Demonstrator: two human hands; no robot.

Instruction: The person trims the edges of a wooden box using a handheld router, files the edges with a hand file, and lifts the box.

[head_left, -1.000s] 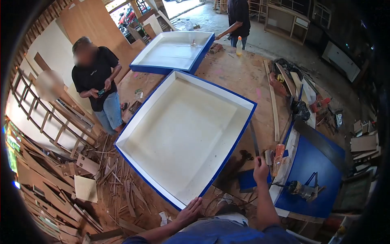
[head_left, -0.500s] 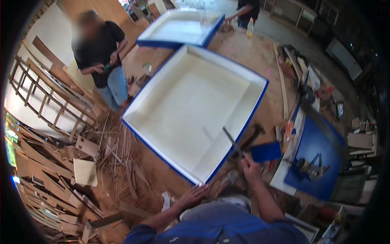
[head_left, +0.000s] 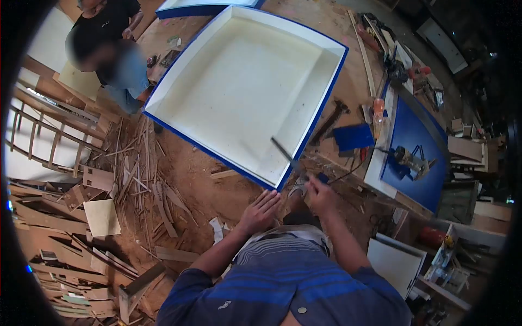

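Note:
A large shallow box (head_left: 234, 92), whitish inside with blue outer edges, lies open side up with one corner pointing at me. My left hand (head_left: 260, 213) rests at that near corner, its fingers stretched out flat and touching the edge. In my right hand (head_left: 322, 196) is a file (head_left: 284, 152), a long flat dark bar whose tip points away over the box's right edge near the corner. Whether its face touches the edge, I cannot tell. A small blue panel (head_left: 352, 137) and a hammer (head_left: 333, 120) lie to the right of the box.
A power tool (head_left: 412, 162) sits on a blue board (head_left: 421, 130) at right. Wood scraps (head_left: 136, 174) litter the floor at left. A person in a black shirt (head_left: 111, 24) stands at the far left. Another blue-edged box (head_left: 190, 8) is behind.
The view has tilted downward, so the box sits higher in it. My right hand has drawn the file closer to the near corner; my left hand keeps its place at that corner.

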